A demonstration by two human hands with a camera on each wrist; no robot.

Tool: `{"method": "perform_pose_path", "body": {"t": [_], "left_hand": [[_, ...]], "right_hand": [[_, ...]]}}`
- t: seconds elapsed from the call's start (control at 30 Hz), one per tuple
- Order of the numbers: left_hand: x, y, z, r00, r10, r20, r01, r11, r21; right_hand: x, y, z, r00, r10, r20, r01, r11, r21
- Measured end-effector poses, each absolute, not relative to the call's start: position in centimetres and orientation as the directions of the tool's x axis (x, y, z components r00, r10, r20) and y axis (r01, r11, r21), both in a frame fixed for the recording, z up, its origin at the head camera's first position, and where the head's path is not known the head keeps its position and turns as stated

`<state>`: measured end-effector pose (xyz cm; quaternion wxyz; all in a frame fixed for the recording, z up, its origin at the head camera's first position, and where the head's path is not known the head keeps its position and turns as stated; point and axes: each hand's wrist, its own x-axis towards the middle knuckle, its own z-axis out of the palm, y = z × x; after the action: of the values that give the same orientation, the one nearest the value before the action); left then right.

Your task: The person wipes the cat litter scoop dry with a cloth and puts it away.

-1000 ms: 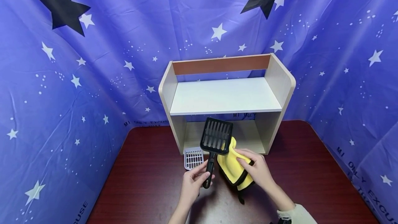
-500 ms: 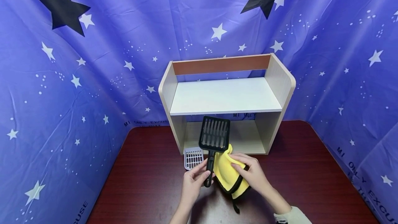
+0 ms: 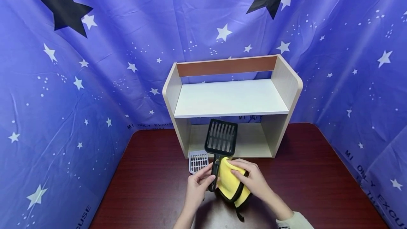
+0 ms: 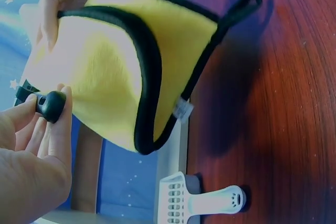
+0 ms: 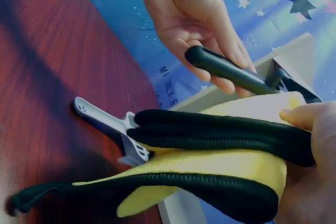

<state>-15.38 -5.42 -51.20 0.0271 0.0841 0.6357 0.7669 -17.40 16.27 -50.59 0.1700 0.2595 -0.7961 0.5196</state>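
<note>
My left hand [image 3: 196,187] pinches the handle of a black slotted litter scoop [image 3: 221,138], which is held up with its head toward the shelf. The handle's rounded end shows between thumb and fingers in the left wrist view. In my right hand [image 3: 254,180] is a folded yellow cloth [image 3: 229,181] with black edging and a hanging loop, gripped between thumb and fingers. The cloth lies right against the scoop's handle, just below its head. A second litter scoop, light grey [image 4: 210,201], lies on the table behind my left hand.
A two-tier wooden shelf [image 3: 231,98] stands at the back of the dark red table [image 3: 152,172]. Its lower compartment opens toward me, behind the black scoop. A blue star-patterned curtain [image 3: 133,27] surrounds the table on the back and sides.
My right hand has moved left and slightly toward me with the yellow cloth, from beside the black scoop's head down to its handle. The left hand has barely shifted.
</note>
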Motion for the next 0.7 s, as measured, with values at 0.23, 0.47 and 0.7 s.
{"method": "perform_pose_path", "body": {"t": [0.23,0.47,0.7], "left_hand": [[-15.7,-6.3,-51.5,-0.985,0.145,0.094,0.064,-0.198,0.978],[-15.5,-6.8,-51.4,-0.984,0.148,0.099,0.070,-0.191,0.979],[-15.5,-7.1,-51.4,-0.982,0.156,0.104,0.074,-0.188,0.979]], "right_hand": [[-17.6,18.0,-50.6,-0.838,-0.246,0.487,-0.545,0.334,-0.769],[-18.0,19.5,-50.0,-0.875,-0.199,0.440,-0.483,0.392,-0.783],[-18.4,20.6,-49.5,-0.895,-0.150,0.420,-0.444,0.384,-0.810]]}}
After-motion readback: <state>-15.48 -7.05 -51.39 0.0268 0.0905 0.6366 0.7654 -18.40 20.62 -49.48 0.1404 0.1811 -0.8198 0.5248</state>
